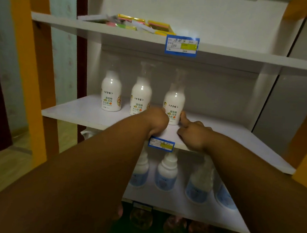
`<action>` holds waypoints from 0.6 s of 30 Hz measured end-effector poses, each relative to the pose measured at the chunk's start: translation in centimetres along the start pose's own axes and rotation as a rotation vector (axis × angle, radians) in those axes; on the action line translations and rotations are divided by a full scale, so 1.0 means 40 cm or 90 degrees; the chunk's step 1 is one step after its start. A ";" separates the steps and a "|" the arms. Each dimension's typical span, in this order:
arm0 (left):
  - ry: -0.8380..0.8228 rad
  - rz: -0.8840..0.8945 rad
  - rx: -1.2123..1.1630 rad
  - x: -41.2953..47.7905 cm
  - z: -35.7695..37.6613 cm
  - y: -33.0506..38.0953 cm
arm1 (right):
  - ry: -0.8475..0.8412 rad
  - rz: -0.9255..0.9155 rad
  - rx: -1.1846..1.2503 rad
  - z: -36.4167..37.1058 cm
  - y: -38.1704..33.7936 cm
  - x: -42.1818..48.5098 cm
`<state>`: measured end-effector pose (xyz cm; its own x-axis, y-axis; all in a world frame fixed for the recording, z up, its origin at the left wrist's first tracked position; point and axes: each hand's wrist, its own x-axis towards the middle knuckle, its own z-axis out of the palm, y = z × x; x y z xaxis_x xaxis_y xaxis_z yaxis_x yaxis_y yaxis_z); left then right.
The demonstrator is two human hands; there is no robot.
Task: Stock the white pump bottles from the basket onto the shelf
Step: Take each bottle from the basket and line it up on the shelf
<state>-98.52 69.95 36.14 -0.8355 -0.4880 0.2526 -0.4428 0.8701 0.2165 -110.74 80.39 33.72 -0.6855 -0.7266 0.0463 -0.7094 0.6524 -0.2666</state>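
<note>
Three white pump bottles stand in a row on the middle shelf (79,113): one at the left (111,94), one in the middle (141,97) and one at the right (174,104). Both my hands reach the right bottle's base. My left hand (157,121) curls against its left side, and my right hand (191,133) has its thumb up against the right side. The fingers behind the bottle are hidden. No basket is in view.
The shelf below holds several white bottles with blue labels (166,174). Dark bottles (141,218) sit lower still. Colourful packets (138,24) lie on the upper shelf, with blue price tags (181,46) on the shelf edges. Orange uprights (23,51) frame the unit.
</note>
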 end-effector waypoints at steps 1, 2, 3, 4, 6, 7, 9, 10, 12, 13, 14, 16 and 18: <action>0.001 0.001 0.001 0.000 0.002 0.001 | 0.001 0.000 0.001 0.002 0.001 0.002; 0.004 -0.002 -0.002 -0.002 0.004 0.003 | 0.003 0.001 0.002 0.002 0.001 0.002; 0.006 0.004 0.001 0.000 0.007 0.004 | 0.005 0.001 0.004 0.002 0.003 0.005; 0.009 0.005 -0.005 -0.001 0.009 0.004 | 0.006 0.002 0.004 0.001 0.004 0.005; 0.005 0.005 -0.008 -0.001 0.009 0.006 | 0.008 0.001 0.004 -0.001 0.007 0.004; 0.005 0.005 -0.004 0.001 0.010 0.005 | 0.010 -0.003 0.004 -0.001 0.007 0.003; 0.019 0.006 -0.020 0.001 0.012 0.000 | 0.013 -0.013 0.007 -0.001 0.007 0.001; 0.022 0.001 -0.029 -0.001 0.012 -0.001 | 0.014 -0.014 0.010 -0.002 0.006 0.000; 0.024 -0.010 -0.050 0.000 0.015 -0.001 | 0.014 -0.016 0.017 -0.002 0.005 -0.002; 0.028 -0.015 -0.054 0.003 0.016 -0.002 | 0.017 -0.017 0.022 -0.001 0.005 -0.001; 0.027 -0.031 -0.085 0.006 0.017 -0.004 | 0.022 -0.017 0.030 0.000 0.004 -0.001; 0.025 -0.048 -0.146 0.010 0.020 -0.009 | 0.038 -0.019 0.057 0.001 0.003 -0.001; 0.033 -0.043 -0.209 -0.001 0.026 -0.014 | 0.052 -0.012 0.104 -0.001 0.002 -0.007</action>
<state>-98.57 69.57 35.02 -0.7868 -0.5534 0.2732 -0.3604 0.7713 0.5246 -110.62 80.68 33.73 -0.6879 -0.7141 0.1295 -0.6912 0.5903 -0.4169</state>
